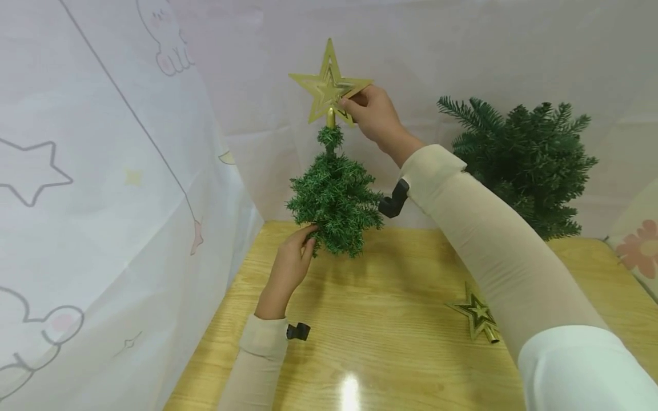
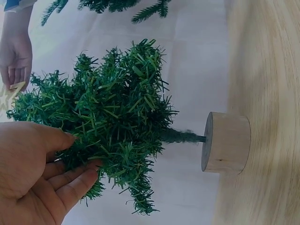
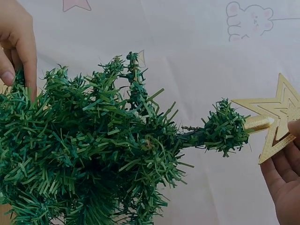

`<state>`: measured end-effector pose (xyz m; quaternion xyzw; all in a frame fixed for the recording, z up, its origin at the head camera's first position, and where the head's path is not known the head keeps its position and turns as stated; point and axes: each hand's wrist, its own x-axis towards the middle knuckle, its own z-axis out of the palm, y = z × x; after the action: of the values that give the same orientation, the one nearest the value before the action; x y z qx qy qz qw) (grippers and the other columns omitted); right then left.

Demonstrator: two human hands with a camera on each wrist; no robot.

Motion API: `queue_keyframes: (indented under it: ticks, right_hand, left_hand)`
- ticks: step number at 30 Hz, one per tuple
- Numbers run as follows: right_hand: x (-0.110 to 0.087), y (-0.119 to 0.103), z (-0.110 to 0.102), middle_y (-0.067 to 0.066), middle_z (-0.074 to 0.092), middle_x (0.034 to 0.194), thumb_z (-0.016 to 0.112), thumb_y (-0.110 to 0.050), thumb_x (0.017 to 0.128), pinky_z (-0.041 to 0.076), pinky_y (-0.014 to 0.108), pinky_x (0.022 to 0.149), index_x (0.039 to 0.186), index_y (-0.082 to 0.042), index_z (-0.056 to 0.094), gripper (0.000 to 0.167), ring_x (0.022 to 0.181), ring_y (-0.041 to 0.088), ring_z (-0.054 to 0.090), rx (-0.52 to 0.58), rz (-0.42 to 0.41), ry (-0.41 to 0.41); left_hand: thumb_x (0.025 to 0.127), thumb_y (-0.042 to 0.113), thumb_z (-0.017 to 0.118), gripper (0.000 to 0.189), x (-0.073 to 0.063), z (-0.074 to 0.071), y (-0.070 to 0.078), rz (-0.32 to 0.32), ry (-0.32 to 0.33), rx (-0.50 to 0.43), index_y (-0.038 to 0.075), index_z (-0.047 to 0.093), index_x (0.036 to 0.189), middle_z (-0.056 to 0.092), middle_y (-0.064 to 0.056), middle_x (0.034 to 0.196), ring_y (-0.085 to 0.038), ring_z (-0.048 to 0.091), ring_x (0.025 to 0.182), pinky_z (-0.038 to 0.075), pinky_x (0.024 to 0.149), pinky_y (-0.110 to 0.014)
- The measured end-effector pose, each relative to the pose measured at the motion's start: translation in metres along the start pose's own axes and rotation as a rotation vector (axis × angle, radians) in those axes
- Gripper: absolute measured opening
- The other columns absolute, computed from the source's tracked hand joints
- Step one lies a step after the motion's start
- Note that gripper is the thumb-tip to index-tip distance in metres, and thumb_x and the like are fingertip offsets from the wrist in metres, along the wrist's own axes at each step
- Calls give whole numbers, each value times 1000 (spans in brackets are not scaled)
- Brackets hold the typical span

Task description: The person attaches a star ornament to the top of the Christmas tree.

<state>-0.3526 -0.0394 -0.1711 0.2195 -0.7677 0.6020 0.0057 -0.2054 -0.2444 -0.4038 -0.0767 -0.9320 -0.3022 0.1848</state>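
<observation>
A gold star topper [image 1: 329,90] stands upright at the tip of a small green Christmas tree [image 1: 336,197]. The right hand [image 1: 379,116] pinches the star's right side between thumb and fingers. In the right wrist view, the star's tube [image 3: 258,123] meets the tufted treetop [image 3: 225,129]. Low on the tree's left side, the left hand [image 1: 292,261] holds a branch, its thumb and fingers around the greenery in the left wrist view. The tree's thin trunk enters a round wooden base [image 2: 228,143] on the table.
A second, fuller green tree [image 1: 529,165] stands at the right, partly behind the right sleeve [image 1: 493,251]. Another gold star topper [image 1: 478,311] lies on the wooden table [image 1: 370,319], overlapped by that sleeve. A pale printed cloth [image 1: 247,68] hangs behind and at the left.
</observation>
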Motion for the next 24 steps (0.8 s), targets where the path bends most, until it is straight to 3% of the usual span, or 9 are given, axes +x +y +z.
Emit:
queue_keyframes:
  ticks: [7, 12, 18, 24]
  right_hand:
    - [-8, 7, -7, 5, 59, 128, 62, -32, 97, 48, 27, 95, 134, -11, 56, 43, 113, 16, 57, 29, -8, -18]
    - [-20, 13, -17, 4, 58, 129, 60, -35, 97, 46, 28, 98, 137, -13, 55, 45, 115, 16, 56, 8, -9, -53]
    - [-40, 19, -31, 4, 59, 129, 59, -39, 97, 43, 31, 103, 139, -16, 53, 48, 119, 18, 55, -11, 1, -58]
    - [-70, 31, -47, 8, 57, 131, 60, -34, 98, 40, 32, 106, 139, -13, 52, 47, 121, 22, 54, 94, -63, -32]
  left_hand:
    - [102, 20, 53, 38, -1, -4, 3, 16, 29, -1, 14, 52, 140, 50, -10, 142, -29, 51, 126, 49, 97, -46]
    - [102, 21, 53, 39, -2, -7, 7, 41, 61, -7, 13, 51, 141, 49, -11, 142, -29, 44, 132, 42, 103, -50]
    - [102, 19, 54, 38, -1, -10, 16, 108, 140, -18, 11, 52, 140, 51, -10, 140, -29, 46, 131, 43, 102, -50]
    - [101, 15, 55, 36, -1, -12, 27, 183, 211, -38, 14, 56, 137, 54, -7, 137, -24, 48, 129, 45, 101, -46]
